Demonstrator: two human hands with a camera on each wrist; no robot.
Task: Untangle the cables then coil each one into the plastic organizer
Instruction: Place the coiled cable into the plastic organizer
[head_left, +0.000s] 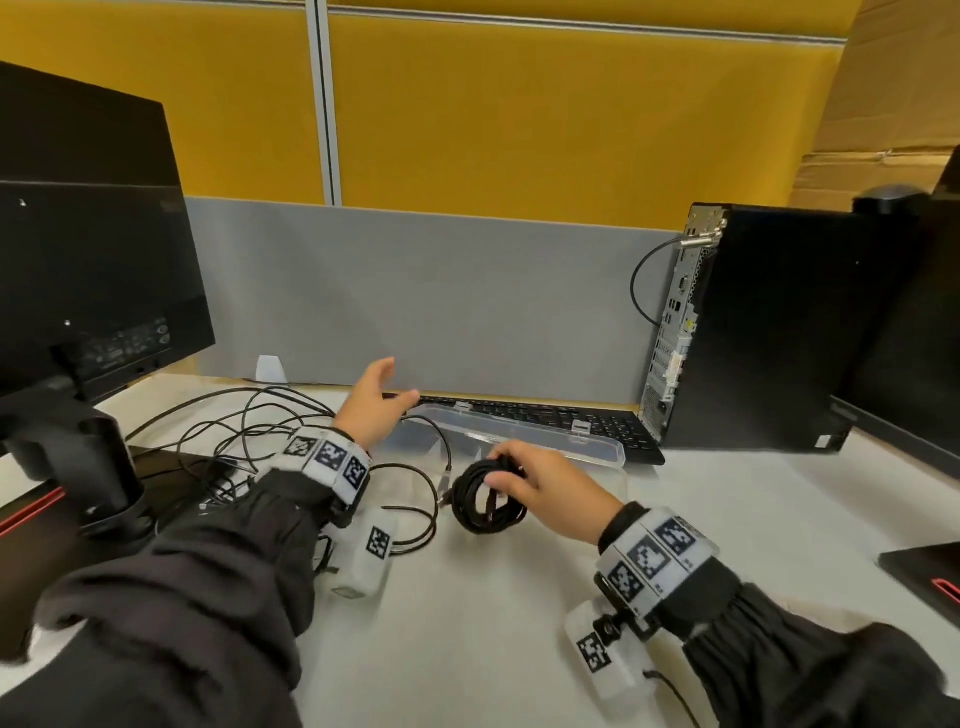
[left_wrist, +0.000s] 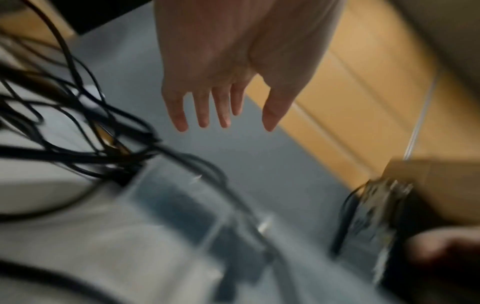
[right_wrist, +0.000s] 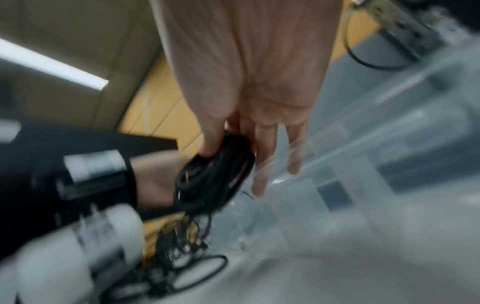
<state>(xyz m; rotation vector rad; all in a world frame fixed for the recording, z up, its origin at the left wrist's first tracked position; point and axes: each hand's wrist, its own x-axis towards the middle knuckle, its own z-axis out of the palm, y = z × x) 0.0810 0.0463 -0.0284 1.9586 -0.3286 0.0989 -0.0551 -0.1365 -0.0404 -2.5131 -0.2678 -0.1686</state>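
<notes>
Landmark for all positions: the clear, shallow, rectangular plastic organizer (head_left: 519, 441), lying open on the white desk (head_left: 519, 597).

Right hand (head_left: 545, 480): holds a coiled black cable (head_left: 485, 499), a round bundle of several loops, just in front of the organizer's near-left corner. In the right wrist view the thumb and the first fingers (right_wrist: 211, 142) pinch the top of the bundle; the other two fingers point out straight and loose. The bundle hangs below the pinch, not yet inside the organizer.

Left hand (head_left: 374, 405): over the organizer's left end, fingers spread and nearly straight, holding nothing. The left wrist view confirms an empty palm.

Remaining work: a loose tangle of thin black cables (head_left: 249, 431) sprawls on the desk to the left of the organizer; one strand (head_left: 441, 441) runs across the organizer's left end.

Handling judgement: the coil looks light and limp, with a smooth rubbery jacket and some spring in the loops. Pinched at one point only, the loops will likely fan out or slip once released. Better to grip across the whole bundle, all turns together, and press it flat into the organizer with the free hand. The connector ends are the only rigid parts; they could catch on the rim.

Other things: a black flat keyboard (head_left: 545, 421) lies directly behind the organizer; a black metal desktop computer tower (head_left: 769, 327) stands to its right; a black monitor (head_left: 88, 260) stands to its far left.
</notes>
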